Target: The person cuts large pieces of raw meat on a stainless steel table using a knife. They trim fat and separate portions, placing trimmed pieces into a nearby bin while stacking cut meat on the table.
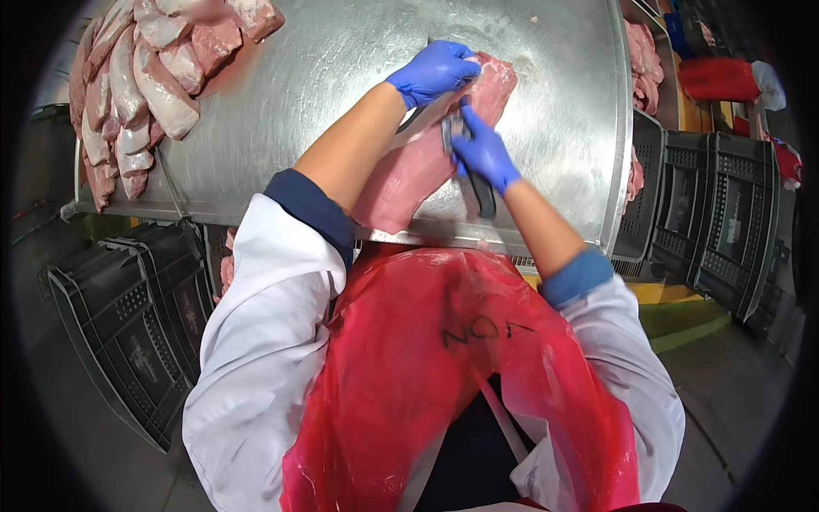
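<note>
A long pink piece of meat (397,183) lies diagonally on the steel table (299,102), its lower end near the front edge. My left hand (431,75), in a blue glove, pinches the meat's upper end with curled fingers. My right hand (485,149), also blue-gloved, is closed on a grey-and-black cutting tool (485,200) against the meat's right side; its exact shape is partly hidden by my fingers and slightly blurred. Behind my left wrist, part of a narrow light-and-dark object shows, too hidden to make out.
Several meat cuts (136,85) are piled at the table's left, and more meat (641,68) sits beyond its right edge. Grey plastic crates (128,324) stand below at left, with more crates (708,213) at right. A red bundle (717,81) is at upper right.
</note>
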Available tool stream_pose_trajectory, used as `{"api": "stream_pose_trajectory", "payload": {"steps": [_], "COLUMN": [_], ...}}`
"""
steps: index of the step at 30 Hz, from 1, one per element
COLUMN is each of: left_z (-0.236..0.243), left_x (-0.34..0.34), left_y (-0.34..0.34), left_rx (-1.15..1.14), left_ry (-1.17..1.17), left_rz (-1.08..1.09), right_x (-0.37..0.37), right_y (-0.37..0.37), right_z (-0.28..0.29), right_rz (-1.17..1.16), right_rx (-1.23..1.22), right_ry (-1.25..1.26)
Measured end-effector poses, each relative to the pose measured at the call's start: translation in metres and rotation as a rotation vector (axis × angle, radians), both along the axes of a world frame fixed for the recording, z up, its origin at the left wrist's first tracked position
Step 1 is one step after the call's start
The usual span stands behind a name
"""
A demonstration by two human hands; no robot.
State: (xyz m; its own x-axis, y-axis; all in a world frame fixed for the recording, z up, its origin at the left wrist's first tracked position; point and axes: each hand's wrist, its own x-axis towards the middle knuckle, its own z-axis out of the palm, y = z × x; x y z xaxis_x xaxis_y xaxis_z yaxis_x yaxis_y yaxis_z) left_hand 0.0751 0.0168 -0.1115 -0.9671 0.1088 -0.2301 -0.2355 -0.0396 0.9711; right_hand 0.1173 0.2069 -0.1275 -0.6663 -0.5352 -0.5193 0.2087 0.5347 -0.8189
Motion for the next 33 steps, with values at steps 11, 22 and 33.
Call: {"api": "stream_pose_trajectory", "payload": {"steps": [11, 22, 33], "left_z": [0.045, 0.133, 0.213], "left_x": [0.048, 0.141, 0.405], "left_y": [-0.023, -0.046, -0.073], "left_rx": [0.478, 0.617, 0.27], "left_ry": [0.047, 0.2, 0.608], "left_rz": [0.185, 0.476, 1.255], "right_x": [0.037, 0.068, 0.131], "right_y": [-0.005, -0.03, -0.09], "right_z": [0.022, 0.012, 0.029], "right_rz": [0.202, 0.575, 0.985], "right_rx": [0.06, -0.028, -0.023], "right_ry": [0.134, 0.202, 0.154]}}
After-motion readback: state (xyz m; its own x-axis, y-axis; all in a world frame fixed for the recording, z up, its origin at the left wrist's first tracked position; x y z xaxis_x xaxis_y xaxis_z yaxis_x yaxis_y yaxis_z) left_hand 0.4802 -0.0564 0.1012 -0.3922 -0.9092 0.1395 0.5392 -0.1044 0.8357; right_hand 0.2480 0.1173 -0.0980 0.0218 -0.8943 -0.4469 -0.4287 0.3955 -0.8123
